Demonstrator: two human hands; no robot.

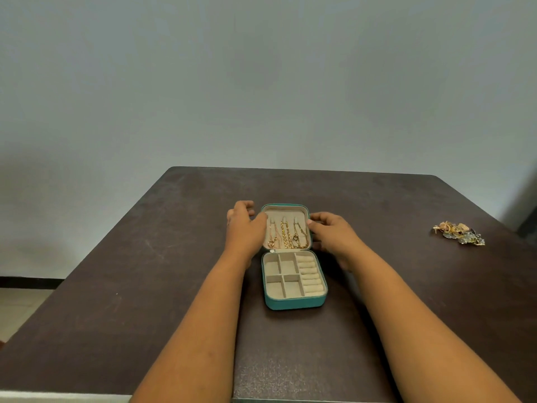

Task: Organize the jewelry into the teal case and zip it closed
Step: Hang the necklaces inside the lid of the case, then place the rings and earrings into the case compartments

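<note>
The teal case (293, 301) lies open on the table (145, 271), centre of the surface, lid half to the far side and tray half to the near side. Three chains (287, 235) hang in the lid on its hooks; this part of the task appears done. The tray compartments (280, 276) and the ring rolls (310, 276) show nothing in them. A pile of loose jewelry (459, 233) lies far right on the table, well apart from the case and from both hands. Judgement: the task is partly complete; the pile remains to be sorted into the tray, and the zip is not yet closed.

The left hand (245, 228) rests at the left edge of the lid, fingers loosely curled, thumb side touching or just beside the rim; this grip holds nothing that can be seen. The right hand (329, 231) rests against the right edge of the lid, fingertips (312, 221) at the rim, fingers relaxed; whether it pinches the rim cannot be told. The remaining jewelry lies to the right of the right hand, beyond immediate reach of either grip.
</note>
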